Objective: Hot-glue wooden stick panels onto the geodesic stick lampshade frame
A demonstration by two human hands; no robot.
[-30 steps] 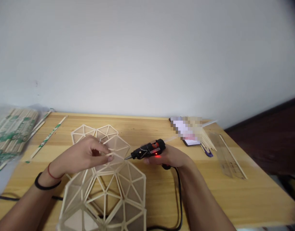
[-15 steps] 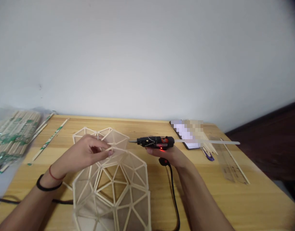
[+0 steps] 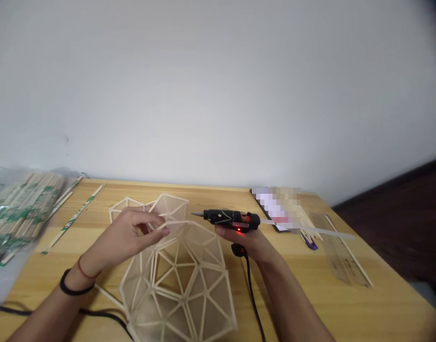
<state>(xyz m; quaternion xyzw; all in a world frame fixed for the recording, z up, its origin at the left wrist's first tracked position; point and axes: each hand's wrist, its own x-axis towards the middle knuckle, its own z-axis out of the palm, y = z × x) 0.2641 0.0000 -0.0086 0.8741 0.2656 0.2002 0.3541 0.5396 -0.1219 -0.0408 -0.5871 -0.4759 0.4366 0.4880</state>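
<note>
A lattice structure (image 3: 182,299) of thin wooden sticks, built from triangles backed with pale sheet, stands on the table in front of me. My left hand (image 3: 132,230) pinches one of its panel edges near the top, thumb and fingers closed round it. A smaller pentagon panel (image 3: 170,206) rises just behind those fingertips. In my right hand (image 3: 246,242) is a black hot glue gun (image 3: 232,218) with a red light lit. Its nozzle points left, a short way from the pentagon panel and apart from it. A long translucent glue stick (image 3: 321,230) sticks out of its rear.
Bagged chopsticks (image 3: 36,204) lie at the far left, with a wrapped pair (image 3: 75,216) beside them. At the back right are a phone (image 3: 266,204), loose sticks (image 3: 308,218) and a clear sleeve (image 3: 332,256). A black cable (image 3: 251,289) hangs below the glue gun.
The lattice structure has turned and shifted a little to the right. The glue gun has tilted, with its rear and glue stick lower. Both hands keep their grips.
</note>
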